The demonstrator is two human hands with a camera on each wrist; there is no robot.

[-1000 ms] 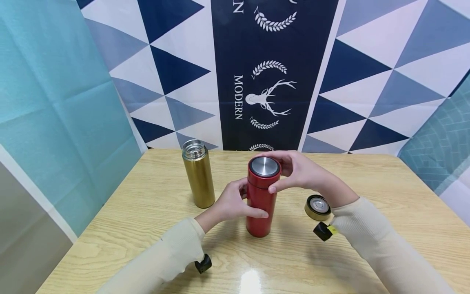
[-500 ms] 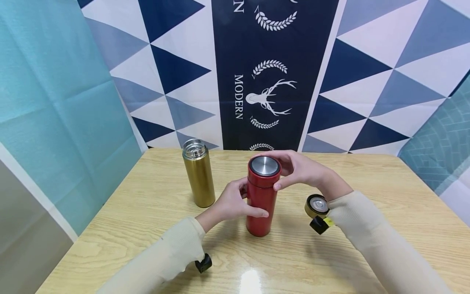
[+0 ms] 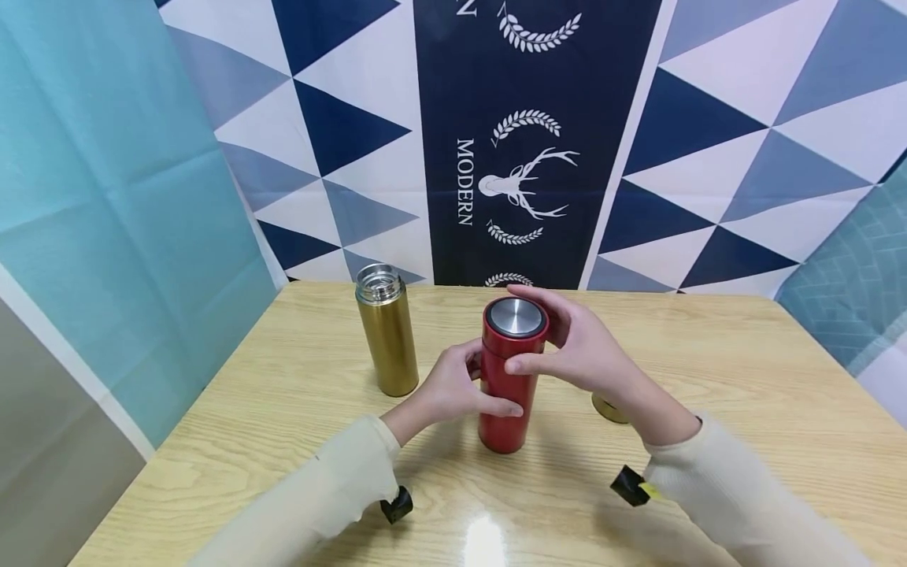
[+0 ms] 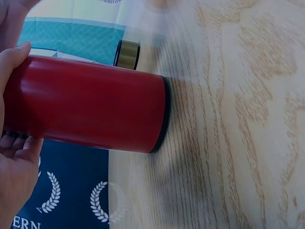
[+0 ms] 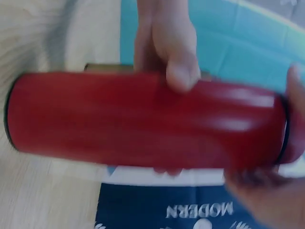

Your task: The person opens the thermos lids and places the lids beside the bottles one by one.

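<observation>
Red flask (image 3: pixel 506 378) blurs at right wrist; gold lid (image 3: pixel 608 409) half hidden behind right hand (image 3: pixel 577 350).

Head above — wrists close, sharing red flask (image 3: pixel 509 378)

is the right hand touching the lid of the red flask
Touching. In the head view the right hand wraps its fingers and thumb round the lid of the red flask, no gap showing.
</observation>
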